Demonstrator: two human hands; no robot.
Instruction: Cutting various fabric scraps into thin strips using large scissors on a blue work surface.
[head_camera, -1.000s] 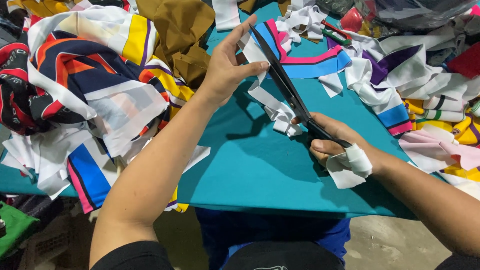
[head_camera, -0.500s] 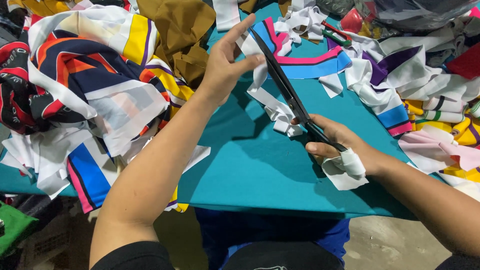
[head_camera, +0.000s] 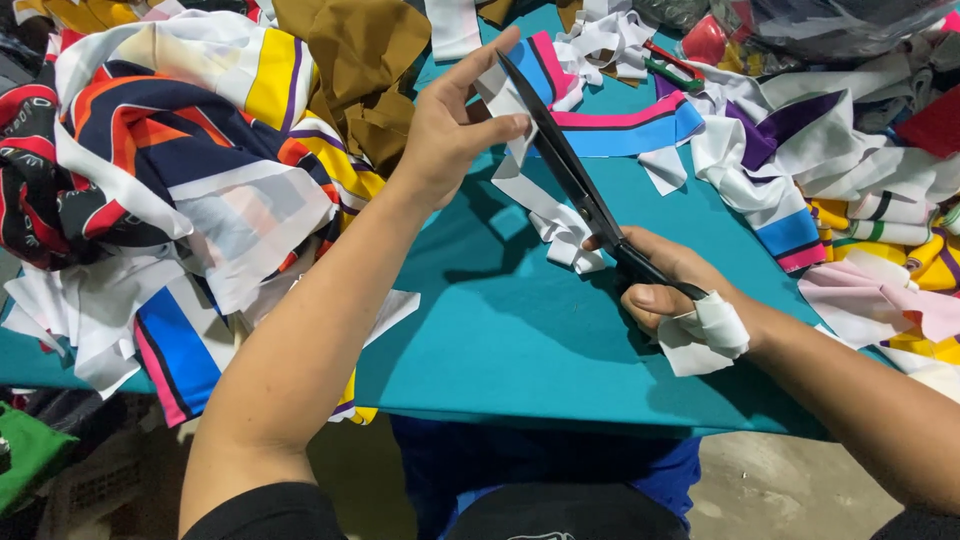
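Note:
My left hand (head_camera: 452, 128) pinches the upper end of a long white fabric strip (head_camera: 545, 205) and holds it up above the teal cloth-covered table (head_camera: 500, 330). My right hand (head_camera: 672, 290) grips the handles of long black scissors (head_camera: 570, 170), with white cloth wrapped around the thumb base. The blades point up and away, lying along the strip close to my left fingers. The strip's lower end bunches on the table beside my right hand.
A heap of striped, multi-coloured fabric (head_camera: 170, 190) fills the left side, with brown cloth (head_camera: 350, 70) behind it. More offcuts in white, purple, pink and yellow (head_camera: 850, 190) pile up on the right. A pink-and-blue striped piece (head_camera: 620, 125) lies under the scissors.
The scissors have slid a little further up along the white strip. My left hand stays raised on the strip's upper end, almost unmoved.

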